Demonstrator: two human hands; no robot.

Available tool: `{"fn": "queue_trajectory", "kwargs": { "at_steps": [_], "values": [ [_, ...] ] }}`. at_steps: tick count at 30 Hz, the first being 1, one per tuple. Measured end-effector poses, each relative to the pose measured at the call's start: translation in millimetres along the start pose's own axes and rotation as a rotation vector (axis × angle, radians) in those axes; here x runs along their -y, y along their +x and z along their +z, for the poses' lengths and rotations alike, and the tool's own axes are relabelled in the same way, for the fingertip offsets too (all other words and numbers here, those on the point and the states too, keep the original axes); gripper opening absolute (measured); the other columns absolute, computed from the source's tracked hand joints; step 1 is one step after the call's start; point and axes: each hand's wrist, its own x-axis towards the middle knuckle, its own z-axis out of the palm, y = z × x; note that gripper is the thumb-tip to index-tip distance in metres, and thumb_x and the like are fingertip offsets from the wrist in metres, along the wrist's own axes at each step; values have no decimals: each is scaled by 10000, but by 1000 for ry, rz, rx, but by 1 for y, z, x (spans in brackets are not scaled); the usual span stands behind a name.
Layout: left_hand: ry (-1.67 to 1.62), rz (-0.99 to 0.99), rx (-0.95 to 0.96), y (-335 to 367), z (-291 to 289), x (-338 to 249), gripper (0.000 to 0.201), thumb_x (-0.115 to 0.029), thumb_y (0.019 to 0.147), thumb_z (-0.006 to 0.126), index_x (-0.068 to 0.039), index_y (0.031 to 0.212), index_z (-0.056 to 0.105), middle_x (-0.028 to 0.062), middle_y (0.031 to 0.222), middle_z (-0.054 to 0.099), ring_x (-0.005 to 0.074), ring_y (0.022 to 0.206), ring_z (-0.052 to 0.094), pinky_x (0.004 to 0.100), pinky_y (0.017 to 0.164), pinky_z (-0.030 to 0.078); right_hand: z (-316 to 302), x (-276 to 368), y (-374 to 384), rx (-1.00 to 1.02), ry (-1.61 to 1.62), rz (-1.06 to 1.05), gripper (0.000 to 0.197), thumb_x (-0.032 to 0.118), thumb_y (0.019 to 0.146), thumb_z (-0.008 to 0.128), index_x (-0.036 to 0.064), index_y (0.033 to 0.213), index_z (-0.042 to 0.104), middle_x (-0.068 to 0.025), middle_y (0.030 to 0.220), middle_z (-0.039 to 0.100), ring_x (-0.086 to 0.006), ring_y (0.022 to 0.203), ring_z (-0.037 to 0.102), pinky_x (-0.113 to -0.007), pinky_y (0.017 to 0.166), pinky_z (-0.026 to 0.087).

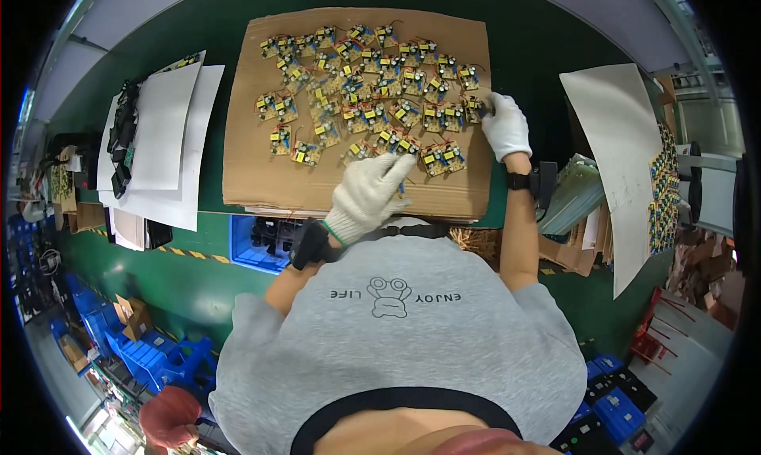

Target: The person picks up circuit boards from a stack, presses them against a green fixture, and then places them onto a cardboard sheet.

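Many small circuit boards point(370, 116) with yellow, blue and black parts and thin red wires lie spread over a brown cardboard sheet point(261, 170). My left hand point(366, 195), in a white knit glove, is closed at the near side of the boards. A bit of a circuit board point(402, 189) with a blue part shows between its thumb and fingers; the glove hides most of it. My right hand point(507, 127), also gloved in white, is at the sheet's right edge. Its fingertips close on the edge of a circuit board point(473, 108) at the end of a row.
White sheets point(170, 138) with black parts beside them lie at the left. At the right stand a large pale sheet point(606, 162) and a stack of clear trays point(575, 189). A blue bin point(246, 245) with black parts sits below the green table's point(523, 59) near edge.
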Motion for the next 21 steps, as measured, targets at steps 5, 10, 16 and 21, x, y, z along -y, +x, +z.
{"fn": "queue_trajectory", "kwargs": {
  "at_steps": [5,10,16,21],
  "values": [
    [114,96,107,9,7,-10,675,-230,586,810,-54,1172,524,87,930,575,283,861,586,394,758,461,11,9,-3,-76,10,-185,454,121,680,643,92,1132,614,-180,1164,577,-360,1063,566,-402,916,468],
    [115,29,98,-5,15,6,751,-297,581,812,-47,1222,511,113,1091,602,306,966,587,396,856,446,0,4,0,-38,-18,-95,465,163,660,692,93,1115,624,-174,1143,592,-345,993,602,-395,849,503],
    [99,109,51,-6,14,13,739,-334,573,803,-50,1200,534,140,1120,592,324,932,599,404,821,472,11,0,5,21,371,-111,554,173,727,664,55,1250,522,-190,1178,584,-343,1054,587,-377,907,478],
    [150,140,-149,-5,11,15,674,-352,574,784,-63,1140,560,141,1151,551,332,1000,568,418,828,467,10,-10,-5,-234,408,-42,509,152,760,640,33,1244,534,-185,1211,570,-306,1030,609,-362,883,489]
  ]
}}
